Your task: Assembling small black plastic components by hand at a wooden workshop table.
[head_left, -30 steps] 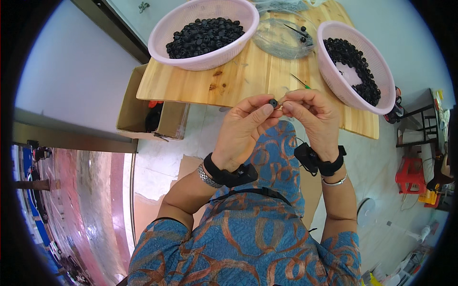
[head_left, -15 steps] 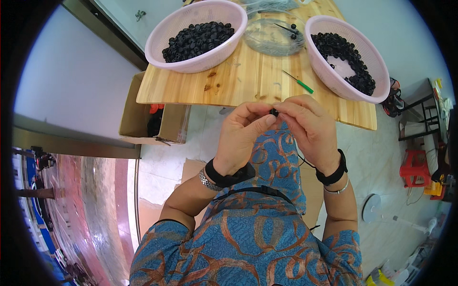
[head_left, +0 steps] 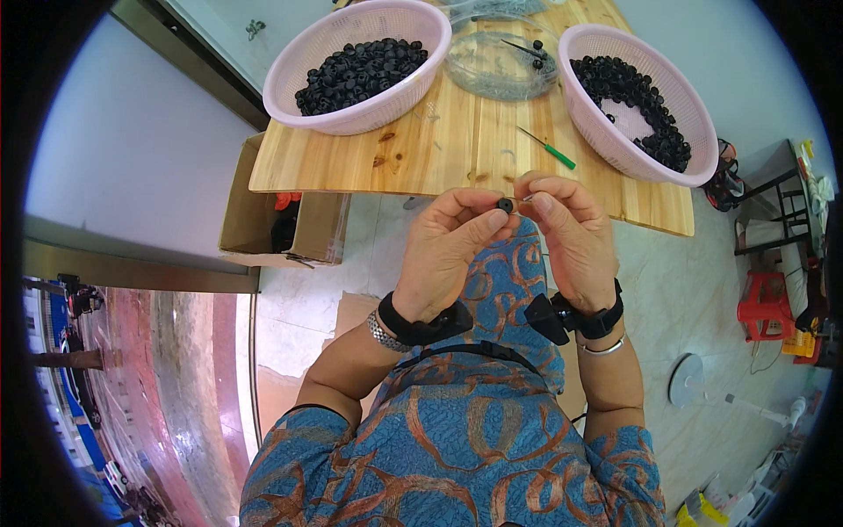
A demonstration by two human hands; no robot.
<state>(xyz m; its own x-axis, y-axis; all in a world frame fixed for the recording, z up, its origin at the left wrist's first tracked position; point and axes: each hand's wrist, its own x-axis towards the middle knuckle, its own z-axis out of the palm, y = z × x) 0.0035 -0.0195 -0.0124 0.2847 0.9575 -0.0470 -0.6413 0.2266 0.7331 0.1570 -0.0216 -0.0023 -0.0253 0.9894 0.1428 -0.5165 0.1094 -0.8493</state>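
Just in front of the table edge, my left hand [head_left: 448, 250] pinches a small round black part [head_left: 505, 205] between thumb and fingertips. A small hole shows in its end. My right hand [head_left: 572, 241] is close beside it, thumb and forefinger pressed together. A thin pale sliver [head_left: 528, 198] shows at those fingertips, too small to name. Both hands are closed, their fingertips a short way apart. On the table [head_left: 474, 158] beyond them lies a green-handled pick or thin screwdriver [head_left: 558, 156].
A pink basket [head_left: 369, 121] of black parts stands at the back left, another pink basket [head_left: 606, 145] at the right. Between them, a clear round tray [head_left: 492, 83] holds small clear pieces and a black tool. An open cardboard box [head_left: 320, 233] is below left, a red stool [head_left: 762, 307] at right.
My right hand has drawn slightly away from the black part and turned at the wrist. The part's round end is now plainly visible. My left hand has hardly moved.
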